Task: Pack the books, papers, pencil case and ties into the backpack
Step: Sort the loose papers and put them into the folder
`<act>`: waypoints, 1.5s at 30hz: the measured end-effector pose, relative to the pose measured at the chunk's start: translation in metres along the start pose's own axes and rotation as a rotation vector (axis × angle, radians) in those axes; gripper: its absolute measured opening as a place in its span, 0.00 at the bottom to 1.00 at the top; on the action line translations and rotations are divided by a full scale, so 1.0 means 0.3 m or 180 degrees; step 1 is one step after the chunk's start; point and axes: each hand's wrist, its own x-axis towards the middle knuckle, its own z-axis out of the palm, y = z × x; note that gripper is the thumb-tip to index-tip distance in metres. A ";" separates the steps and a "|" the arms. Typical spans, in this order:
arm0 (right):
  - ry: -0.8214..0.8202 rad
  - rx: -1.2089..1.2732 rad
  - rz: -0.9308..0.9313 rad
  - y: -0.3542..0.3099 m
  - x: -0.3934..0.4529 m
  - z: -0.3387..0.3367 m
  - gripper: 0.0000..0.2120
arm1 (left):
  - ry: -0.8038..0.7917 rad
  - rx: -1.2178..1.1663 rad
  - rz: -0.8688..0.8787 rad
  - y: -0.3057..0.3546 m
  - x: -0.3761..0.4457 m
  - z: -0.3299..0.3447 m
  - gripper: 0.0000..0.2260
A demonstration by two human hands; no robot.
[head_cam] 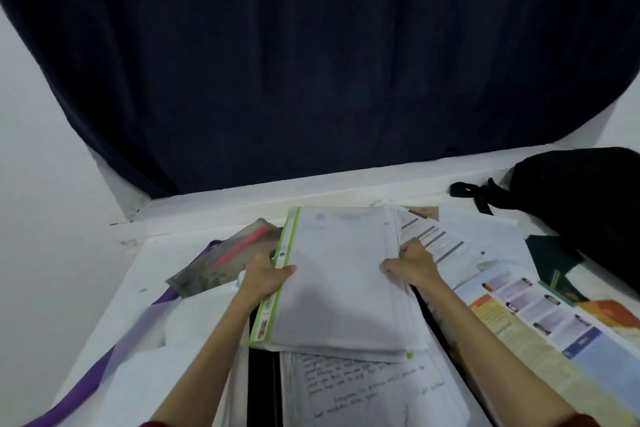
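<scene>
Paper stack (341, 274): between both hands, green-edged, raised a little over the table (145, 263)
Left hand (266, 276): grips its green edge
Right hand (414, 262): clasps the opposite edge
Pencil case (225, 256): just beyond the left hand (see-through)
Backpack (585, 198): black, far right of the right hand

Dark navy curtain (311, 62) – white walls (41, 149), ledge (311, 189).
</scene>
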 end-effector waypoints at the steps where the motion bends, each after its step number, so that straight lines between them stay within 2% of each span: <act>1: -0.0054 0.0148 0.0142 0.000 0.007 -0.001 0.14 | -0.0051 -0.0189 -0.0035 -0.002 0.007 -0.011 0.15; 4: -0.0076 0.0408 0.0306 -0.002 0.041 -0.004 0.19 | -0.0603 -0.0729 -0.0210 0.017 0.019 -0.044 0.15; 6: -0.0038 0.0549 0.0365 -0.002 0.060 -0.001 0.25 | -0.0935 -0.1002 -0.0316 0.044 0.019 -0.044 0.18; 10: -0.0121 0.1065 0.0457 -0.008 0.088 -0.008 0.24 | -0.0766 -0.1550 -0.0213 0.112 0.000 -0.013 0.19; 13: -0.0135 0.1689 0.0454 -0.047 0.083 -0.020 0.39 | -0.0628 -0.1855 0.0161 0.172 -0.044 -0.051 0.15; 16: -0.0271 0.2694 -0.0285 -0.162 0.034 -0.068 0.34 | -0.0522 -0.2502 0.0609 0.229 -0.107 -0.132 0.17; 18: -0.0507 0.3088 -0.0897 -0.251 -0.013 -0.117 0.35 | -0.0448 -0.2878 0.0903 0.250 -0.148 -0.185 0.24; 19: -0.0561 0.3078 -0.1157 -0.290 -0.041 -0.143 0.36 | -0.0427 -0.2978 0.1035 0.252 -0.163 -0.207 0.27; 22: -0.0466 0.2376 -0.1617 -0.321 -0.086 -0.166 0.31 | -0.0438 -0.2894 0.1234 0.238 -0.196 -0.248 0.23; 25: -0.0574 0.1851 -0.1585 -0.269 -0.111 -0.124 0.20 | -0.0263 -0.2403 0.1049 0.200 -0.219 -0.240 0.18; 27: -0.0677 0.1716 -0.1567 -0.245 -0.125 -0.092 0.16 | -0.0203 -0.2413 0.0899 0.155 -0.228 -0.223 0.19; 30: -0.0694 0.1753 -0.1628 -0.236 -0.146 -0.051 0.12 | -0.0220 -0.2662 0.0932 0.112 -0.233 -0.209 0.23; 35: -0.0225 0.2019 -0.1597 -0.256 -0.157 -0.019 0.25 | 0.0147 -0.2784 0.0987 0.150 -0.213 -0.188 0.22; 40: -0.0240 0.1821 -0.1871 -0.232 -0.141 -0.045 0.19 | 0.0172 -0.2717 0.1041 0.129 -0.207 -0.148 0.26; 43: -0.0148 0.1877 -0.1920 -0.198 -0.126 -0.059 0.07 | 0.0176 -0.2507 0.1059 0.143 -0.198 -0.163 0.25; 45: -0.0035 0.1780 -0.1943 -0.191 -0.118 -0.066 0.05 | 0.0230 -0.2730 0.1129 0.167 -0.185 -0.195 0.24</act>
